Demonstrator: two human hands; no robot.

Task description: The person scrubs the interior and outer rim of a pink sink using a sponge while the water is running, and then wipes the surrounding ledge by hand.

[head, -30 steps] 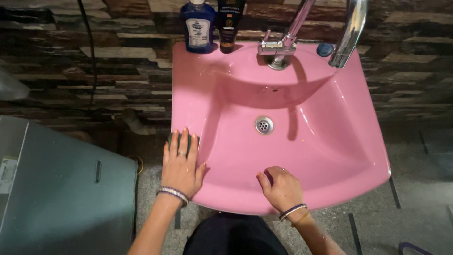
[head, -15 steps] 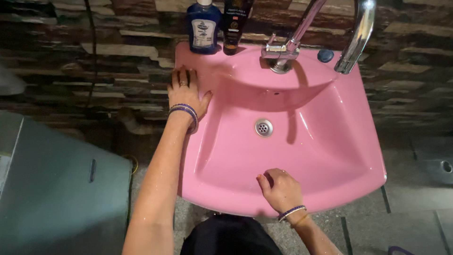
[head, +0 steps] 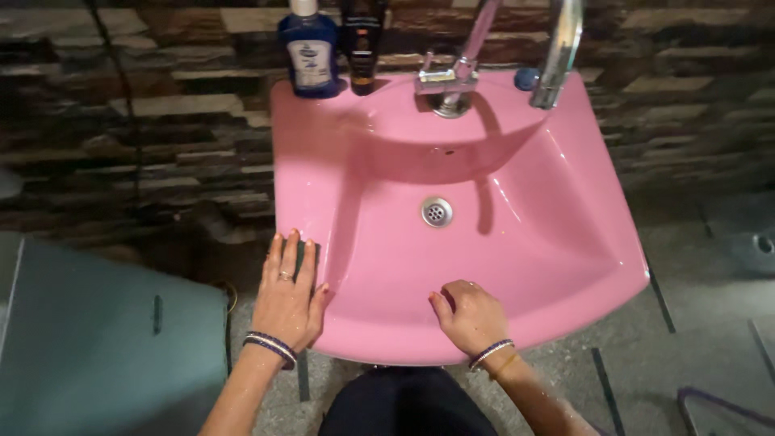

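We get dim, warm light glaring off the pink sink, dark shadows left of it, edges slightly warped.

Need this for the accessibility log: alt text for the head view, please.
A person's left hand presses a dark sponge flat on the left rim of a pink sink, while the right hand rests curled on the front rim. A blue bottle, a dark tube and a chrome tap stand at the back.

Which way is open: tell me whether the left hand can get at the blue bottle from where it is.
Probably yes: the left hand lies on the sink's left rim, and nothing stands between it and the blue bottle.
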